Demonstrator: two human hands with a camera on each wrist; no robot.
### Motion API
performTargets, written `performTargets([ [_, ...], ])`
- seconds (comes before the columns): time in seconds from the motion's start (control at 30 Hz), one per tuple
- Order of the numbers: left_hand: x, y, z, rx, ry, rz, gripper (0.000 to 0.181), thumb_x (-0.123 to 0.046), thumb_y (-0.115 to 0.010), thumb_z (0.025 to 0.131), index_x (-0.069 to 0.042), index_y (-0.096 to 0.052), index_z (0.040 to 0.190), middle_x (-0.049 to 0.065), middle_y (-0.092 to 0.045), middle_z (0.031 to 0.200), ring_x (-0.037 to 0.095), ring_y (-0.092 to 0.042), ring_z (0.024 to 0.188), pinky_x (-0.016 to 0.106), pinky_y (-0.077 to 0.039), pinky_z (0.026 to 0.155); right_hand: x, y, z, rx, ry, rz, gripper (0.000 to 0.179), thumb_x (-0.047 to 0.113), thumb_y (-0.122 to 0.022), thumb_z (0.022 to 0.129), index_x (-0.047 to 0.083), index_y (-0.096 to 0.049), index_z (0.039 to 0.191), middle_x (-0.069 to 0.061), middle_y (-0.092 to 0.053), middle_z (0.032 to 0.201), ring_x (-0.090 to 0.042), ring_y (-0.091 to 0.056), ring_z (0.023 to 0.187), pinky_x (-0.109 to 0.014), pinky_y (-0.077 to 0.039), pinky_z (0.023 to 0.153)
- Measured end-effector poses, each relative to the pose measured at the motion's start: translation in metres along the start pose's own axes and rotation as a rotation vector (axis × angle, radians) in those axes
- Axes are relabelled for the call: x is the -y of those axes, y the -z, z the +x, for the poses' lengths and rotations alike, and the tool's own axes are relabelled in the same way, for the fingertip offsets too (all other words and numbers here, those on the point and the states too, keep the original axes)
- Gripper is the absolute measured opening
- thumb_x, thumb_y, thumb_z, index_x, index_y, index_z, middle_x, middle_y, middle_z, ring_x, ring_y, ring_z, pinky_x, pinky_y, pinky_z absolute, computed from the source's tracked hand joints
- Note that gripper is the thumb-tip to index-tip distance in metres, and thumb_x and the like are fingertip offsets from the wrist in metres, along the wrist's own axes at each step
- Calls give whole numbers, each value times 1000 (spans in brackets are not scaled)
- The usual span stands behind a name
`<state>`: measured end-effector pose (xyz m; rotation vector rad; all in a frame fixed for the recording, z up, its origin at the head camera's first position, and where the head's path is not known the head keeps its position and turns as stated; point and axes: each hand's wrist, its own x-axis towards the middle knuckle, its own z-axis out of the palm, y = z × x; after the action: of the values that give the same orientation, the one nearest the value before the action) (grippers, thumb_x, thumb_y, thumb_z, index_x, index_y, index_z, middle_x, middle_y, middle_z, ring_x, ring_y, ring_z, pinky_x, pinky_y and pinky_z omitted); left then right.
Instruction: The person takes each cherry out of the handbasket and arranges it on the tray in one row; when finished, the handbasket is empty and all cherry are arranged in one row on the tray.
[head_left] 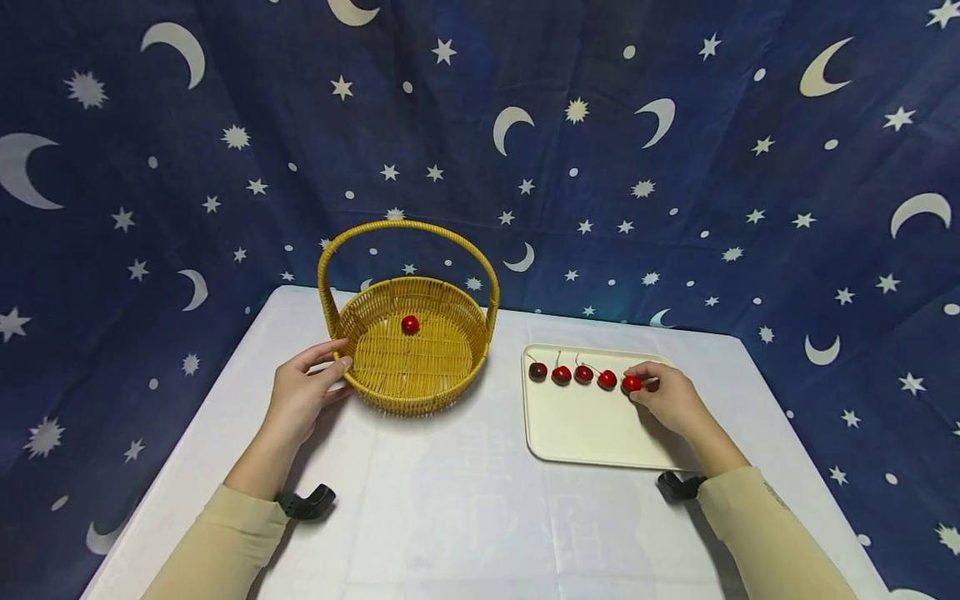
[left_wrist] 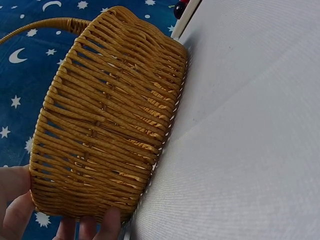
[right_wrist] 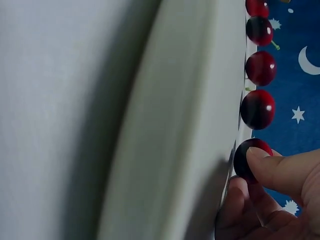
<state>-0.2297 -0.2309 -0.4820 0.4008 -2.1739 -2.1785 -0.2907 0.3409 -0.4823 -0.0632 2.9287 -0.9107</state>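
At the left of the head view, my left hand (head_left: 300,387) holds the near-left side of a yellow-brown woven basket (head_left: 412,406) with a tall arched handle. Its fingers and thumb lie at the rim and wall, and the fingertips (left_wrist: 111,220) show against the weave in the left wrist view. One red cherry (head_left: 410,325) lies inside the basket. Over a cream tray, my right hand (head_left: 670,400) pinches the rightmost cherry (right_wrist: 245,159) of a row between thumb and fingers. Several more dark red cherries (head_left: 561,376), some with stems, lie in line to its left.
The cream rectangular tray (head_left: 592,433) lies right of the basket on a white-covered table (head_left: 450,517). Behind and beside the table hangs a dark blue cloth (head_left: 465,108) printed with moons and stars. A black wrist device (head_left: 307,503) sits on each forearm.
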Motion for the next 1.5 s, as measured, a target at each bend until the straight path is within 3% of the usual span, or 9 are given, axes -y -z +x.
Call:
performTargets([
  [0.17,0,0,-1,-6,-4,2,52,-18,-71,106,-5,-58,154,4,-50,128,8,-72,100,34,-68,93,-2,0,5,-9,14,-29,34,3,-76,96,6,-73,129,-21,-73,124,-35,-68,107,-29,-53,80],
  [0.5,-1,-1,0,-5,1,2,51,-18,-72,105,-6,-59,153,4,-51,127,8,-73,100,35,-69,92,-3,8,-2,-13,16,-21,49,2,-73,97,7,-64,145,-26,-66,137,-40,-68,112,-26,-57,75],
  [0.67,-1,0,0,-2,2,-6,53,-18,-72,105,-6,-58,154,2,-51,127,6,-72,98,34,-69,92,9,15,-13,-52,32,-6,50,-1,-69,99,9,-63,147,-25,-64,142,-40,-67,113,-21,-57,69],
  [0.97,-1,-1,-1,-7,1,-20,52,-17,-71,105,-5,-58,154,3,-51,126,6,-72,97,34,-69,92,74,3,-34,-71,210,70,47,-3,-78,93,9,-70,139,-19,-72,129,-27,-66,97,-20,-56,69],
  [1.23,0,-1,0,-1,4,-7,52,-17,-71,105,-6,-58,154,5,-50,129,7,-72,100,34,-69,93,141,-32,-44,22,368,193,44,-6,-79,90,13,-76,129,-7,-75,117,-15,-67,91,-24,-56,73],
  [1.5,0,0,0,0,-6,-6,53,-17,-71,105,-6,-57,155,6,-50,131,4,-71,98,34,-69,93,204,-65,-36,94,460,226,43,0,-80,93,23,-76,130,3,-73,118,-13,-67,91,-28,-59,74],
])
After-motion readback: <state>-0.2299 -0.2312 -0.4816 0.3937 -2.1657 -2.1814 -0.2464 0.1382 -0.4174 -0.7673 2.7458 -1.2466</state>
